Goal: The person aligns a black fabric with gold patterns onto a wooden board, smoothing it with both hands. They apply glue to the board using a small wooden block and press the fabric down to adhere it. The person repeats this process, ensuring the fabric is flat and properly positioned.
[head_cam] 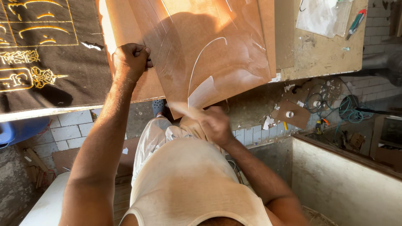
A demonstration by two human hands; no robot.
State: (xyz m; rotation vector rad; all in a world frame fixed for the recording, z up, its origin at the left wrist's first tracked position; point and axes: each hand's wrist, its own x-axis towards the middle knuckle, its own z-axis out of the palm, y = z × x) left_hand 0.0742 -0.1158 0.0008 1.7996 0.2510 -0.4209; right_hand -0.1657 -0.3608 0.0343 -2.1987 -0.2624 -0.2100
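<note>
Peeling clear film (209, 90) off the board (201, 50): right hand (215, 123) pinched it, blurred; left hand (130, 60) fisted on the board's edge, bracing; next called for a steady pull.

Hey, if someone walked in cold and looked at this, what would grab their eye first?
Probably the brown board in the middle, with clear film peeling off it in a curl. The left hand presses its left edge, while the right hand, blurred, is at the film's loose end below. To the far left lies a black cloth with gold embroidery.
</note>
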